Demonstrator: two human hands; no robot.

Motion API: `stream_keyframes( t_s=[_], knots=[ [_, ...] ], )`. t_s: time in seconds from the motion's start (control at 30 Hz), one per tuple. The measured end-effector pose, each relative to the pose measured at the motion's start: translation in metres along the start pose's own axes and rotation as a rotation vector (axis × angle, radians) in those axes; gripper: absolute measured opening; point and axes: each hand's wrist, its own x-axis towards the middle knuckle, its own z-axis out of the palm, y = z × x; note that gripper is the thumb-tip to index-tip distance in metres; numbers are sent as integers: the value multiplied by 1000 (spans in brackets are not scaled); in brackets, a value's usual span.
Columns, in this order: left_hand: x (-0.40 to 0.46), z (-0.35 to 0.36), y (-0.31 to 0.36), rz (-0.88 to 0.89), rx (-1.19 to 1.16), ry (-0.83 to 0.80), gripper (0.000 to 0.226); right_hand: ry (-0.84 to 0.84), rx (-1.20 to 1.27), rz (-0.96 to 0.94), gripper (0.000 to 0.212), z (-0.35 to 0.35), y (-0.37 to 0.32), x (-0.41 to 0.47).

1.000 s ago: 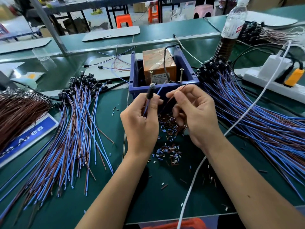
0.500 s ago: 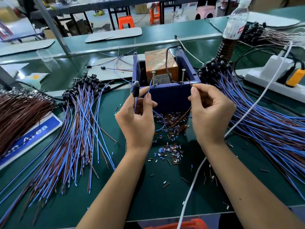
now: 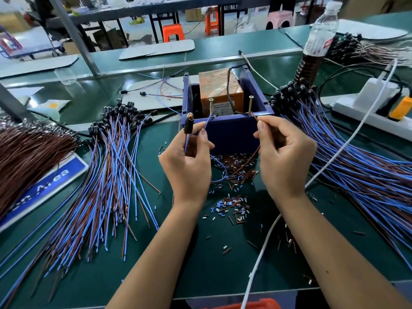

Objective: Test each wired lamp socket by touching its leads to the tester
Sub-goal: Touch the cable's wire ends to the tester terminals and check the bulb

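Matt blue plastic box [image 3: 231, 134], brassy metal screws [image 3: 211, 107].

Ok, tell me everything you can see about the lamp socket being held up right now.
The lamp socket is small, black, plastic-looking, held upright in the left hand, its tip glowing orange. Its blue lead reaches the left screw of the tester; its brown lead, pinched by the right hand, meets the right screw.

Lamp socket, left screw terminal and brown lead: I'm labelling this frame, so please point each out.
lamp socket [image 3: 188, 124], head view, on its black body below the glowing tip.
left screw terminal [image 3: 211, 107], head view, on its shaft.
brown lead [image 3: 254, 116], head view, near its tip.
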Motion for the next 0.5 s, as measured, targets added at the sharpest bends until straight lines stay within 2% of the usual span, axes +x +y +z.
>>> stream_keyframes(
  t_s=[0.13, 0.3, 0.5],
  knots=[
    [1, -1, 0, -46, -3, 38, 27, -3, -5, 1, 15, -1, -1, 0],
    [0, -1, 1, -15, 0, -13, 22, -7, -8, -19, 16, 0, 0, 0],
    [2, -3, 3, -8, 12, -24, 28, -12, -17, -38, 17, 1, 2, -1]
  ],
)
